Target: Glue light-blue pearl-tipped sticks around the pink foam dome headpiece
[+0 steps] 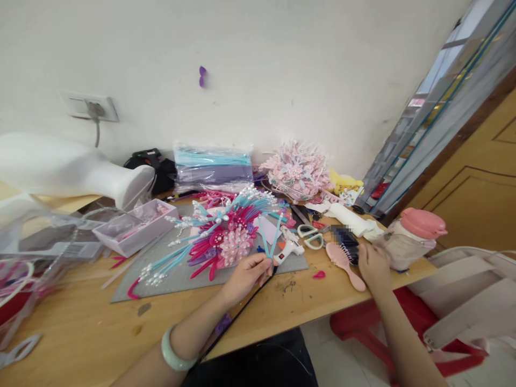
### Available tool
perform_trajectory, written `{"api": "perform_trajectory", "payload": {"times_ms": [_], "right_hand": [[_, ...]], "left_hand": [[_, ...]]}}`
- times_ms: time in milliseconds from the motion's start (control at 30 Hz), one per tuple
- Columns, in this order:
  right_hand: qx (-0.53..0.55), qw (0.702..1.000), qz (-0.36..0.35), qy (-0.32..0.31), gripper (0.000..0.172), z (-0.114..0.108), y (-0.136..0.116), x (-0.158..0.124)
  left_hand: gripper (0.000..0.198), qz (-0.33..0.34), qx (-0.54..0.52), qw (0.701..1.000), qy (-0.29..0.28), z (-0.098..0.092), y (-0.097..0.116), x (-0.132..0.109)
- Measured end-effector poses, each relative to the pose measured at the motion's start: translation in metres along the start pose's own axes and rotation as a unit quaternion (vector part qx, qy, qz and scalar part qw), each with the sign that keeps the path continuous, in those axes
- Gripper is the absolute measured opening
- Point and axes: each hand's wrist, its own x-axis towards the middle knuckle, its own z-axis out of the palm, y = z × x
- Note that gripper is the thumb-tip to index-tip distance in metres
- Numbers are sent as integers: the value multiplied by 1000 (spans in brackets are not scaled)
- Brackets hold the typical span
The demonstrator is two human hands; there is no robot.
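Note:
My left hand [250, 273], with a pale green bangle on its wrist, pinches a light blue pipe cleaner [278, 232] bent into a V, its two ends pointing up. Right beside those fingers lies a white hot glue gun [288, 251] with a red switch; its black cord runs down over the table edge. My right hand [374, 263] is closed at a dark, flat, phone-like object [349, 244], partly blurred out. Next to it rests a pink hairbrush [345, 267]. A pink, purple and blue pipe-cleaner flower piece [236, 244] with white beads lies left of centre.
Scissors [313, 237] lie right of the grey mat [133, 285]. Behind are a pink floral piece [298, 171] and bagged pipe cleaners [213, 166]. A white box [135, 228] and white mannequin form [76, 161] stand left. A pink-lidded bottle [411, 242] stands by my right hand.

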Motion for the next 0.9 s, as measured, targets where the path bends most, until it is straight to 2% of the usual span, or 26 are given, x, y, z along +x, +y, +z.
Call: {"api": "perform_trajectory", "payload": {"times_ms": [67,167,533,800,900], "right_hand": [[-12,999,30,31,41,-1,3,-2],[5,998,39,56,43,-2,6,-4],[93,994,49,26,43,-2,5,-2],[103,993,51,37,45,-3,6,1],[131,988,43,70,44,-11,-3,0]], "left_hand": [[42,1,6,1000,-1,0,0,0],[41,1,12,1000,-2,0,-1,0],[39,22,26,999,7,-1,-2,0],[38,30,36,999,0,0,-3,0],[35,29,44,999,-1,1,-7,0]]}}
